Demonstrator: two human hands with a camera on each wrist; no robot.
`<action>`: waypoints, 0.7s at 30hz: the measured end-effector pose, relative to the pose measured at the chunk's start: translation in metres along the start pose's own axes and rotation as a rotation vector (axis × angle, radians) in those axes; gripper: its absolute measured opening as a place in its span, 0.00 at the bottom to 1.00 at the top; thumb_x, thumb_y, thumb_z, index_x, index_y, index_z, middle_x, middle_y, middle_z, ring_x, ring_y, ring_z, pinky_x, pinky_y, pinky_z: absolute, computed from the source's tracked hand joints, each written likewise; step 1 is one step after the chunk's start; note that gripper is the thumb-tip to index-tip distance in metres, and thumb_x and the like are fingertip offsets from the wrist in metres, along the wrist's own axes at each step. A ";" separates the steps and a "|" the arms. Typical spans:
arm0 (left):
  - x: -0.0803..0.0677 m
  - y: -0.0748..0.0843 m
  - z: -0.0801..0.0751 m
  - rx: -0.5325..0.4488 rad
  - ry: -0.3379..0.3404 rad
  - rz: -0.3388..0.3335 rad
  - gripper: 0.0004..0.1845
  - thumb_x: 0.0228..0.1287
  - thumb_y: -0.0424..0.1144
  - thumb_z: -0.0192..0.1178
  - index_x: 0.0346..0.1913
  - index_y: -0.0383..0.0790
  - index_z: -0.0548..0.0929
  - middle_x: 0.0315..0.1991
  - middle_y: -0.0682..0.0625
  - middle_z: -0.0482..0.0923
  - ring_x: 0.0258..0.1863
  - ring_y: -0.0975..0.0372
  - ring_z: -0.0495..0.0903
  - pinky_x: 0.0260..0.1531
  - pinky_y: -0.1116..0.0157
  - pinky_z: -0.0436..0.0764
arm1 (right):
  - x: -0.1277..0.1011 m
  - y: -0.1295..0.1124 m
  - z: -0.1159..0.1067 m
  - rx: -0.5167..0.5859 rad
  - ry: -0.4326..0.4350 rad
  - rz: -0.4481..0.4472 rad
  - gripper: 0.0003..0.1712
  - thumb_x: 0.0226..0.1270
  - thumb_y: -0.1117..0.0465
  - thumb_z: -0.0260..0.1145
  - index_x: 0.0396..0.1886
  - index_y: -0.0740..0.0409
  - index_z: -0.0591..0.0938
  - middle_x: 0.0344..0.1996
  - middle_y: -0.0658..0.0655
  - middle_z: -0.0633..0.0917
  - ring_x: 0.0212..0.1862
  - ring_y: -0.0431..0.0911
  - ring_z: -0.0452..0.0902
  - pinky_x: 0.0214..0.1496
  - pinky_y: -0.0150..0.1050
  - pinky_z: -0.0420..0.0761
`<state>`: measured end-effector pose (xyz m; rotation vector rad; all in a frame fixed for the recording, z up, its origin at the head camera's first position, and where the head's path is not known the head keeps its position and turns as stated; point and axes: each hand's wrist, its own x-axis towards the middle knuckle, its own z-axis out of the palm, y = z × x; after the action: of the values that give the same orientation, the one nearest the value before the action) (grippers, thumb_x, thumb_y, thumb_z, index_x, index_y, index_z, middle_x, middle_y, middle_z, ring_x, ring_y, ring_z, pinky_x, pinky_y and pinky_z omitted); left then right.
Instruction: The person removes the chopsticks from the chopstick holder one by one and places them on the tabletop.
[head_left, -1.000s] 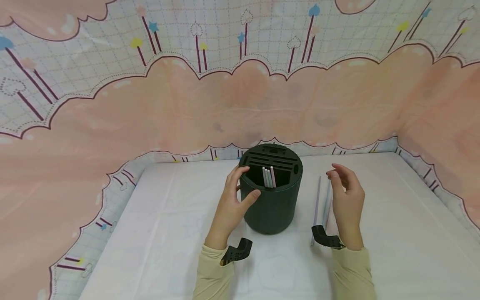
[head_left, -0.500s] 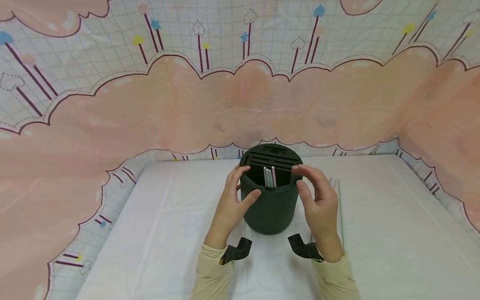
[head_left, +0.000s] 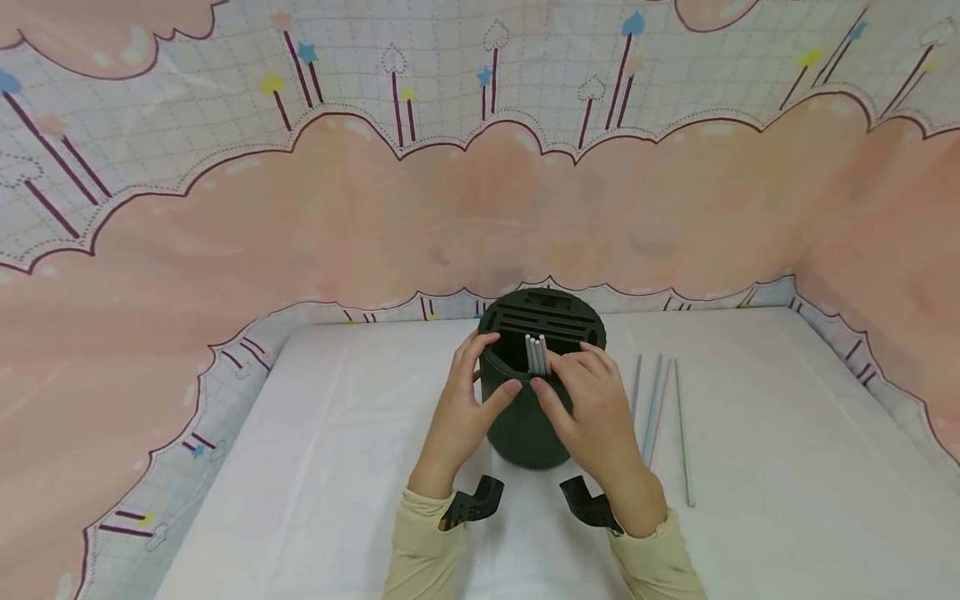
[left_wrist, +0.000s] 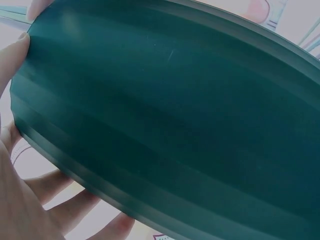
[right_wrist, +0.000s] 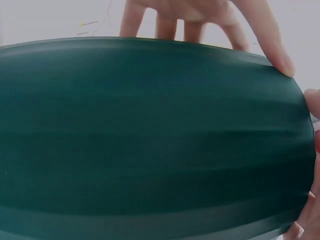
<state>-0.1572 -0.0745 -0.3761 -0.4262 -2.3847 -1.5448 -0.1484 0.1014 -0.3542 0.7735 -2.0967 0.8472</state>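
Observation:
A dark green pen holder (head_left: pixel 532 433) with a slotted top stands upright on the white-covered table. My left hand (head_left: pixel 463 408) holds its left side, thumb at the front rim and fingers round the back; the left wrist view shows these fingers (left_wrist: pixel 72 207) behind the wall. Several pale straws (head_left: pixel 534 354) stand upright in the open front compartment. My right hand (head_left: pixel 592 408) is at the front right rim, its index finger touching the rightmost straw and its thumb at the rim before them. Whether it pinches the straws is unclear. The right wrist view mostly shows the holder's wall (right_wrist: pixel 150 130).
To the right of the holder, several loose straws lie lengthwise: a blue one (head_left: pixel 654 408), a pink one (head_left: pixel 663 408) and a green one (head_left: pixel 684 433) among them. A printed pink cloth (head_left: pixel 480 208) rises behind and beside the table.
My right hand has moved left from above the loose straws to the holder's front compartment and bent its fingers at the standing straws. My left hand has kept its place on the holder.

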 end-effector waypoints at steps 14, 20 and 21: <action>-0.002 -0.003 0.001 0.032 -0.002 0.014 0.31 0.55 0.58 0.56 0.61 0.67 0.58 0.67 0.59 0.46 0.64 0.62 0.52 0.56 0.54 0.64 | -0.001 0.000 -0.003 0.081 0.237 0.075 0.10 0.48 0.69 0.69 0.34 0.61 0.83 0.30 0.53 0.84 0.37 0.46 0.78 0.50 0.36 0.73; -0.002 -0.004 0.000 0.032 -0.002 -0.002 0.31 0.55 0.59 0.56 0.61 0.68 0.58 0.67 0.60 0.45 0.64 0.63 0.52 0.57 0.54 0.63 | 0.001 -0.006 -0.017 0.246 0.353 0.224 0.13 0.52 0.73 0.65 0.39 0.60 0.81 0.33 0.52 0.84 0.43 0.43 0.77 0.49 0.32 0.73; -0.002 -0.004 0.000 0.031 -0.002 -0.006 0.31 0.55 0.59 0.56 0.61 0.68 0.58 0.67 0.61 0.45 0.64 0.63 0.52 0.57 0.54 0.63 | 0.003 -0.009 -0.020 0.288 0.377 0.244 0.13 0.53 0.74 0.64 0.39 0.62 0.80 0.33 0.54 0.84 0.43 0.44 0.77 0.51 0.34 0.73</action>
<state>-0.1572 -0.0765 -0.3801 -0.4148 -2.4097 -1.5084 -0.1353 0.1110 -0.3389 0.4577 -1.7725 1.3383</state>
